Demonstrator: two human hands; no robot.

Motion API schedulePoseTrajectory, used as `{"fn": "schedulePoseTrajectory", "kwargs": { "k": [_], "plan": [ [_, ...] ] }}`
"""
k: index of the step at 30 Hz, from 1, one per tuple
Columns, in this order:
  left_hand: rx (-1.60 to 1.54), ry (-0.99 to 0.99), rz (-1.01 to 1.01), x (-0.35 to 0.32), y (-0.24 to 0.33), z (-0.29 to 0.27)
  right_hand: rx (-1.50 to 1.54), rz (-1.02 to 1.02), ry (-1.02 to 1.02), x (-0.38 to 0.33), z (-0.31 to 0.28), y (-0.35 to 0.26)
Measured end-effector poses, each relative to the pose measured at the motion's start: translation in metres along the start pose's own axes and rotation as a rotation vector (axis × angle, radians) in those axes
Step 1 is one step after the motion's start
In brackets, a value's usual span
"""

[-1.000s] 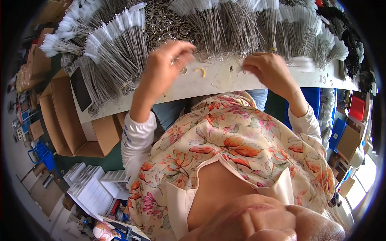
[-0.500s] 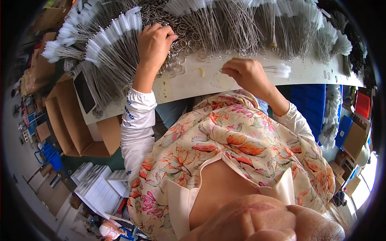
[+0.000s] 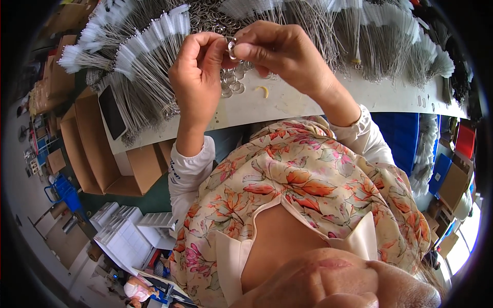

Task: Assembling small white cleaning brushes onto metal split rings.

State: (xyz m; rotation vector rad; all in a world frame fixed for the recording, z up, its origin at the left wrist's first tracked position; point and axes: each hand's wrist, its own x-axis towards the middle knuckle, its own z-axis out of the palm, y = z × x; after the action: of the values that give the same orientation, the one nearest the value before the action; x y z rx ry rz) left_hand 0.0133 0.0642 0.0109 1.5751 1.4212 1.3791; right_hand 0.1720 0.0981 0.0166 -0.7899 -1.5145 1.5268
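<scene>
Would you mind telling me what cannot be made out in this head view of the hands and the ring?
- Metal ring: pinched between left hand and right hand; the fingers cover most of it, so any gap or attachment is hidden.
- Pile of rings: too small to count, partly behind the hands.
- Wire brushes: upper ends cut off by the picture's rim.
- Dark flat device: screen unreadable.

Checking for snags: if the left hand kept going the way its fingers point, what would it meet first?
The left hand points toward the right hand; both pinch a small metal ring, so it would probably meet the right fingertips at once. Depth is unclear.
</scene>
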Motion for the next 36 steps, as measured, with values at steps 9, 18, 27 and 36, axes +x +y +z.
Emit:
{"fn": "schedulePoseTrajectory", "kwargs": {
  "k": [9, 18, 27, 36],
  "plan": [
    [-0.957, -0.322, -0.364, 0.000, -0.003, -0.022, -0.765, -0.936, 0.111, -0.009, 0.011, 0.013],
    [-0.374, -0.462, -0.201, -0.005, 0.020, -0.050, -0.882, -1.052, -0.083, -0.006, 0.011, 0.013],
    [0.047, 0.081, 0.427, -0.016, 0.014, -0.023, 0.325, 0.146, -0.081, -0.004, 0.019, -0.015],
    [0.054, 0.063, 0.372, -0.014, 0.006, -0.026, 0.386, 0.313, -0.228, 0.009, 0.010, -0.010]
  ]
}}
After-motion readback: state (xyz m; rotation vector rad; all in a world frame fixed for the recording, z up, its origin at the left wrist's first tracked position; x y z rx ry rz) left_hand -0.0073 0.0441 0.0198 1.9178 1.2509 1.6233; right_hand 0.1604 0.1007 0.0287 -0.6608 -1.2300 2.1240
